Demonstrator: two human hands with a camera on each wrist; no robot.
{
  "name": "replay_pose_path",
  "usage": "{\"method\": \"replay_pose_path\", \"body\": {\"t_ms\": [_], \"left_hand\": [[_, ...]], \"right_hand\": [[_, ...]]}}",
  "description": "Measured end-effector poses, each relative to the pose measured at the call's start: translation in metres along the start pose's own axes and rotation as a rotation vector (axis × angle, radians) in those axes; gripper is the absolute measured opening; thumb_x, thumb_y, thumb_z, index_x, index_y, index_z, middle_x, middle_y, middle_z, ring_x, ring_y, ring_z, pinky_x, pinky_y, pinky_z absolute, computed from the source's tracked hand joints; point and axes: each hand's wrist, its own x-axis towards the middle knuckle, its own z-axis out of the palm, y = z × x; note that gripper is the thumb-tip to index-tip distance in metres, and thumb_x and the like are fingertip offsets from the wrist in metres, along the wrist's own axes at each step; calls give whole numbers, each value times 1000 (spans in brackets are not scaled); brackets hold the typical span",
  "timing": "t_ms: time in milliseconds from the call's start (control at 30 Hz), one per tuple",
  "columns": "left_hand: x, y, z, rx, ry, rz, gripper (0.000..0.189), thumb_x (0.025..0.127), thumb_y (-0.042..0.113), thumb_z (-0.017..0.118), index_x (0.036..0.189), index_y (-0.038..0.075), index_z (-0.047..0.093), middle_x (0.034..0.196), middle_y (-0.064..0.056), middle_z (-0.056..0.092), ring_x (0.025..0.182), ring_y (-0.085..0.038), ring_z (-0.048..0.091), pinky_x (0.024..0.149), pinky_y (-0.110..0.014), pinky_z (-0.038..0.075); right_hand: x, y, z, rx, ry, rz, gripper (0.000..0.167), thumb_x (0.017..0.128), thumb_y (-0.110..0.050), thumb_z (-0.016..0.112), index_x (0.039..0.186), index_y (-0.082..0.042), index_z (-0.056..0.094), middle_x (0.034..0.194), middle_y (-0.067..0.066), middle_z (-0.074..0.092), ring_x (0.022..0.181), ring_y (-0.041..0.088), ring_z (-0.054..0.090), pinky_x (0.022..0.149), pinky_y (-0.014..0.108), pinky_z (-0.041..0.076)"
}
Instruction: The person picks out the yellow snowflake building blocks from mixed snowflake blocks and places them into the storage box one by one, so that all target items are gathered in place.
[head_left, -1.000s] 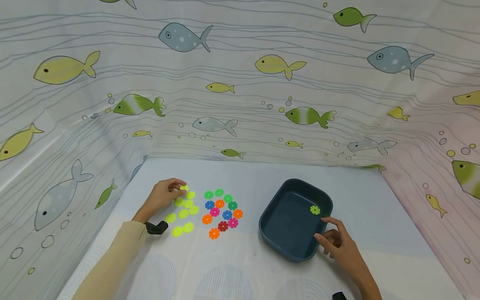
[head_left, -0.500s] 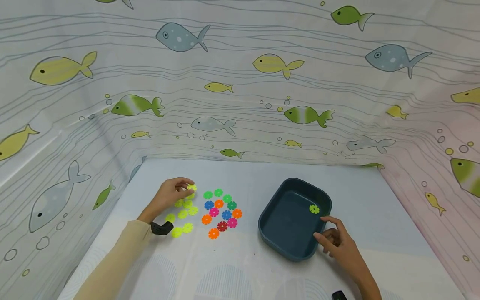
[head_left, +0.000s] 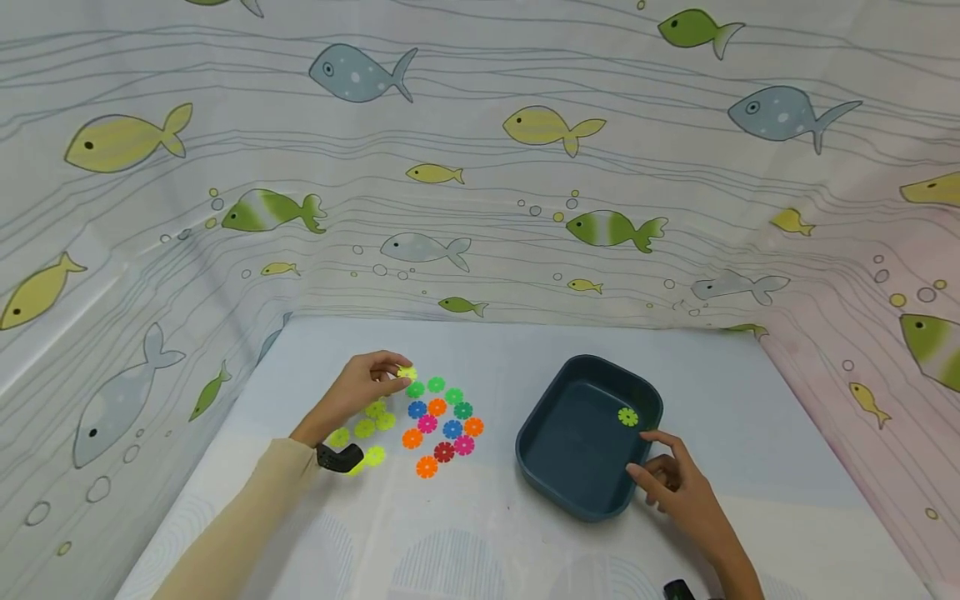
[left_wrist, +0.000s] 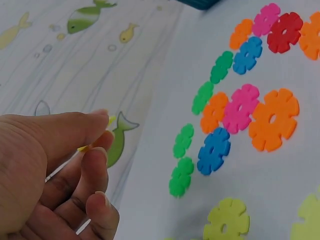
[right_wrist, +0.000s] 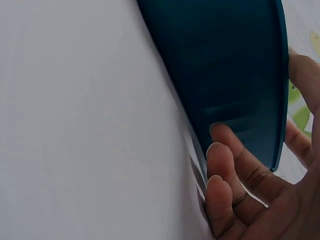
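My left hand (head_left: 358,387) pinches a yellow flower-shaped plastic disc (head_left: 407,372) between thumb and fingers, raised over the table; the left wrist view shows only its yellow edge (left_wrist: 84,148). More yellow discs (head_left: 364,428) lie below, some hidden behind the hand and wrist. Right of them is a cluster of green, blue, orange, pink and red discs, such as a pink disc (head_left: 427,424). At its right side, my right hand (head_left: 678,492) holds a dark blue basin (head_left: 577,450), with fingers at the rim and against the outer wall (right_wrist: 225,60). One yellow-green disc (head_left: 627,416) is in the basin.
Fish-printed sheeting (head_left: 480,242) encloses the white tabletop (head_left: 495,358) at the back and both sides. A black device is on the left wrist (head_left: 340,458), and another black device (head_left: 678,590) shows near the right wrist.
My left hand has lifted the yellow disc away from the yellow group and carried it right, to beside the green discs. The right hand stays at the basin.
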Motion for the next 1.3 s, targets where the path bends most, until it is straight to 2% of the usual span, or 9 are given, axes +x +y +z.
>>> {"method": "replay_pose_path", "body": {"t_ms": [233, 400, 633, 833, 1300], "left_hand": [[2, 7, 9, -39, -21, -26, 30, 92, 28, 80, 119, 16, 72, 103, -6, 68, 85, -26, 59, 66, -28, 51], [5, 13, 16, -56, -44, -7, 30, 92, 26, 80, 119, 15, 72, 102, -6, 68, 86, -27, 60, 67, -30, 52], [10, 16, 25, -35, -66, -1, 29, 92, 31, 80, 118, 21, 72, 107, -2, 69, 91, -26, 60, 69, -31, 53], [13, 21, 33, -12, -75, 4, 28, 92, 28, 80, 119, 22, 73, 107, -1, 69, 91, -26, 62, 71, -32, 55], [19, 41, 56, -43, -149, 74, 28, 91, 26, 82, 117, 20, 74, 105, 0, 69, 88, -24, 62, 70, -30, 53]], "right_hand": [[-1, -2, 0, -16, 3, 5, 64, 97, -44, 71, 150, -29, 38, 100, 9, 68, 71, 27, 63, 61, 35, 52], [-2, -3, -2, -25, 0, 3, 65, 98, -43, 70, 151, -26, 37, 99, 10, 67, 71, 26, 63, 61, 35, 52], [-3, -4, -1, -1, 2, 6, 64, 98, -39, 71, 151, -27, 37, 99, 11, 67, 71, 26, 62, 61, 34, 52], [-3, -4, -1, -1, 11, 0, 64, 98, -38, 71, 150, -26, 38, 99, 11, 67, 71, 26, 62, 61, 34, 52], [-3, -2, 0, -14, 14, -10, 63, 98, -41, 71, 150, -25, 38, 98, 10, 68, 70, 26, 62, 61, 34, 52]]}}
